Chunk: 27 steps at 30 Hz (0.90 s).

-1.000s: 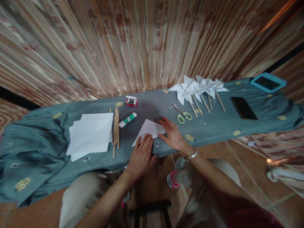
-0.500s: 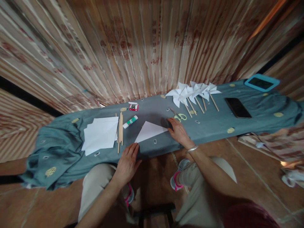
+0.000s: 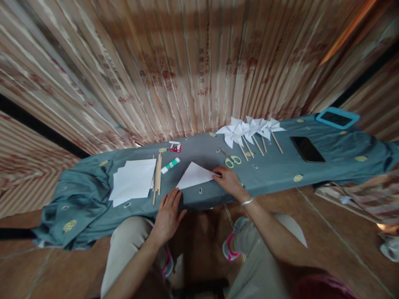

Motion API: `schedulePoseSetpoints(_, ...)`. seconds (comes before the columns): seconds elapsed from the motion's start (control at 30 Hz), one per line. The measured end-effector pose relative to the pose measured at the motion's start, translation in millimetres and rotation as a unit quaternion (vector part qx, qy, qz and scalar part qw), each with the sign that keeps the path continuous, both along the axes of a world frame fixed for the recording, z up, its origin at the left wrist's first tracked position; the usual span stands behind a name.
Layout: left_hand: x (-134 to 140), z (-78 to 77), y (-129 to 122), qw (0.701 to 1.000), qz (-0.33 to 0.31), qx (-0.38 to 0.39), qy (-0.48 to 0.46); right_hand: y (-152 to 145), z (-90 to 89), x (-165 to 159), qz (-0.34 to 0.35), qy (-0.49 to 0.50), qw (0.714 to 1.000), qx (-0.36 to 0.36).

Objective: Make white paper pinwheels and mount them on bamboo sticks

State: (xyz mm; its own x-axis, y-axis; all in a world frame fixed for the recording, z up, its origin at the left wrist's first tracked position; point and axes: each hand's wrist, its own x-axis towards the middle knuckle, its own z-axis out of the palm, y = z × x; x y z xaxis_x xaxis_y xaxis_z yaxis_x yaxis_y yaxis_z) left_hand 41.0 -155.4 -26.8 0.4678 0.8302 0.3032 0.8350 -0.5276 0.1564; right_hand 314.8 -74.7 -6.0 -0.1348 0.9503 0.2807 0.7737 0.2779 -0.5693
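A sheet of white paper folded into a triangle [image 3: 195,174] lies on the cloth in front of me. My right hand [image 3: 230,182] pinches its right corner, thumb and fingers closed together there. At the opposite corner, the fingertips of my left hand [image 3: 168,211] rest against the paper, with that hand laid out flat and its thumb apart. Just beyond the right hand are scissors [image 3: 233,161] with light green handles. A glue stick [image 3: 170,165] lies past the triangle to the left, beside several thin wooden sticks [image 3: 159,174].
A stack of white paper [image 3: 132,182] lies at the left of the cloth-covered table [image 3: 274,166]. A small red box [image 3: 175,147] sits at the back. Several paper pinwheels [image 3: 233,132] on sticks, a black phone [image 3: 307,149] and a blue-framed device [image 3: 337,118] are to the right.
My right hand has moved slightly left and closed on the triangle's right corner; its fingers were stretched out beside it before. My left hand stays at the left corner. The camera view has shifted slightly.
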Motion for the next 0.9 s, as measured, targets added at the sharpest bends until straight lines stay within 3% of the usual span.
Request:
schedulePoseSetpoints(0.13, 9, 2.2, 9, 0.999, 0.020, -0.020, -0.027, -5, 8.3, 1, -0.015, 0.041, 0.999, 0.010)
schedulePoseSetpoints(0.23, 21, 8.6, 19, 0.993, 0.054, -0.003, -0.101, -13, 15.4, 2, -0.026, 0.064, 0.997, 0.034)
schedulePoseSetpoints(0.4, 48, 36.4, 43, 0.975, 0.068, 0.057, -0.203, -29, 26.4, 1, -0.019, 0.021, 0.989, 0.144)
schedulePoseSetpoints(0.5, 64, 59.5, 52, 0.982, 0.039, 0.094, -0.161, -38, 30.4, -4, 0.018, -0.059, 0.981, 0.183)
schedulePoseSetpoints(0.6, 72, 74.9, 49, 0.991, -0.028, 0.119, -0.055, -47, 33.4, -11, 0.048, -0.115, 0.966, 0.227)
schedulePoseSetpoints(0.7, 73, 77.7, 41, 0.989, -0.060, 0.134, -0.024, -56, 36.0, -16, 0.074, -0.132, 0.955, 0.253)
schedulePoseSetpoints(0.9, 70, 69.9, 29, 0.988, -0.039, 0.149, -0.015, -72, 33.7, -29, 0.118, -0.137, 0.952, 0.246)
